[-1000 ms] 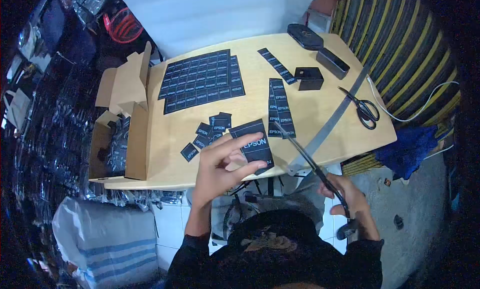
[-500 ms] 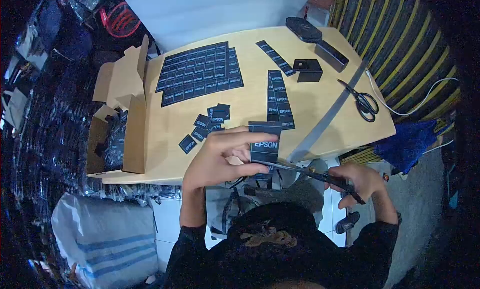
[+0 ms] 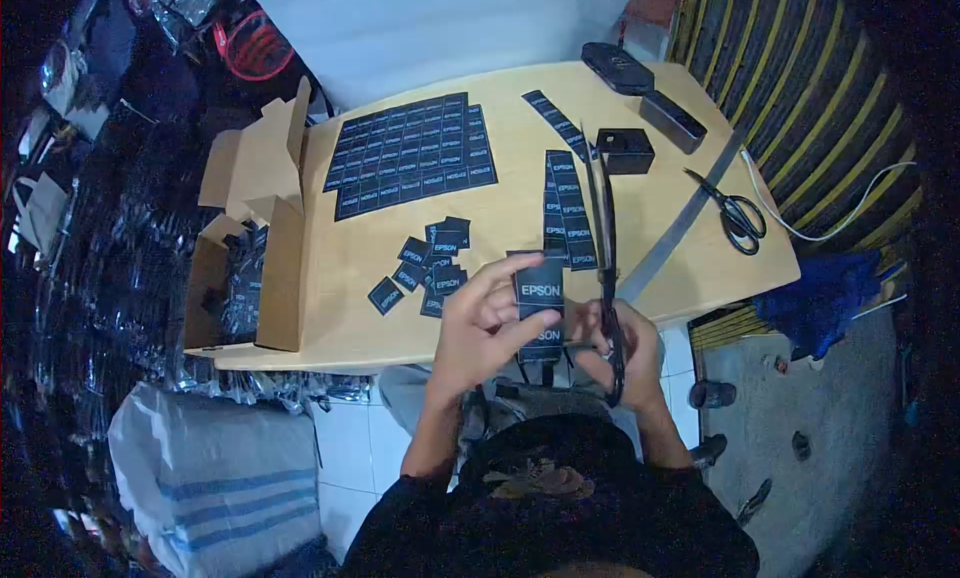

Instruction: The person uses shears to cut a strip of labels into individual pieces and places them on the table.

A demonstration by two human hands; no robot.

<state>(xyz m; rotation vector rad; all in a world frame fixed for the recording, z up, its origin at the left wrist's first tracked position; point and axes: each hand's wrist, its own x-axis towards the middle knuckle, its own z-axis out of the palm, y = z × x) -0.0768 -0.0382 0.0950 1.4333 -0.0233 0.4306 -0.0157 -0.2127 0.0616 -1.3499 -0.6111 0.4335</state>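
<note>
My left hand (image 3: 485, 328) pinches a short strip of black EPSON labels (image 3: 541, 292) between fingers and thumb, above the table's near edge. To its right, my right hand (image 3: 635, 353) grips black-handled scissors (image 3: 604, 223), their blades pointing up and away, apart from the strip. Cut single labels (image 3: 411, 276) lie in a loose pile beyond my left hand. Longer label strips (image 3: 572, 213) rest just past the held one, partly overlapping. Uncut label sheets (image 3: 400, 156) are stacked farther back on the left.
An open cardboard box (image 3: 280, 288) with dark labels inside stands at the table's left. On the right lie a steel ruler (image 3: 685, 203) and a second pair of scissors (image 3: 738, 221). Black boxes (image 3: 630, 160) sit at the back right. A white sack (image 3: 215, 468) is on the floor.
The scissors have come away from the strip and swung from pointing left to pointing up. My right hand has moved left, close to my left hand. The view has shifted slightly.
</note>
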